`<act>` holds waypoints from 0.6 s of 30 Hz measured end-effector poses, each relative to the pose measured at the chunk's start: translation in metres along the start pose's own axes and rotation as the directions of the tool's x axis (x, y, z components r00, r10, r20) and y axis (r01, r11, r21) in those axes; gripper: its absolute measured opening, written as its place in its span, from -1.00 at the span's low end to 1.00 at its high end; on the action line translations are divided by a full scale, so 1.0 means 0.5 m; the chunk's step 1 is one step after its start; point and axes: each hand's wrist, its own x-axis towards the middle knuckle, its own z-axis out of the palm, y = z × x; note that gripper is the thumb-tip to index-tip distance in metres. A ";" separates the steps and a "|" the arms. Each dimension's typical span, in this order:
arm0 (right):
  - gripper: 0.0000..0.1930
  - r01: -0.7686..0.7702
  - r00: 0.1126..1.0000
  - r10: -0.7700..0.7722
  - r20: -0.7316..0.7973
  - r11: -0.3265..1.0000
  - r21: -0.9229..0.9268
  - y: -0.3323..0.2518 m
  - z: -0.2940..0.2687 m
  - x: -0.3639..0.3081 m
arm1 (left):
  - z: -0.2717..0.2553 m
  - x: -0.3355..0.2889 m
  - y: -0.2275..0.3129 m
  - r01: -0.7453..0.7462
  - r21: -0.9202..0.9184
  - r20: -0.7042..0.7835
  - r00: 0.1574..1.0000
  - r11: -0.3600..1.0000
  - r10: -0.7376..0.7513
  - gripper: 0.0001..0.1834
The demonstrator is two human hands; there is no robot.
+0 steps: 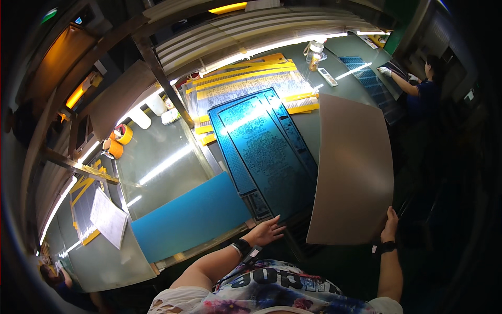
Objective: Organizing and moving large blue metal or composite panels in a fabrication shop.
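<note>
My right hand [390,226] grips the near right corner of a large grey-brown sheet [353,167] and holds it up above the glass-topped table [157,157]. My left hand [267,230] lies flat, fingers spread, on the near end of a dark blue patterned panel [266,152] that rests on the table. A plain light blue sheet [191,217] lies just left of that hand, along the table's near edge.
Yellow-edged patterned films [246,83] are stacked behind the blue panel. Orange tape rolls [119,140] stand at the far left. A bottle [315,56] and a remote [328,77] sit at the back. Another person [423,89] works on a blue panel at the far right.
</note>
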 end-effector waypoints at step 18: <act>-0.74 0.250 0.968 -0.252 0.000 0.958 -0.139 -0.070 -0.010 -0.041 | 0.056 -0.048 0.134 -0.100 0.670 -0.137 0.957 0.735 0.255 -0.51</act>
